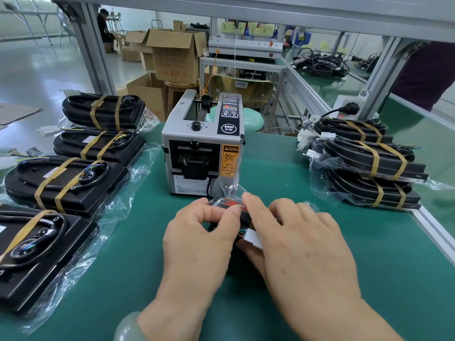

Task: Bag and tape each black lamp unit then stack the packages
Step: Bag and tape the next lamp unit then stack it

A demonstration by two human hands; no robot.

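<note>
A black lamp unit (222,204) in a clear plastic bag (227,187) lies on the green table just in front of the tape dispenser (203,146), mostly hidden under my hands. My left hand (197,237) pinches the bag and unit at its near left edge with thumb and forefinger. My right hand (295,242) lies over the unit's right side, forefinger on the bag's top, thumb under the white connector (253,238). Several bagged units (66,183) lie in a row on the left. A stack of bagged units (369,168) sits on the right.
A wall socket with a black plug (347,109) stands at the back right. The table's metal edge (433,225) runs along the right. Cardboard boxes (172,55) and a person stand on the floor beyond.
</note>
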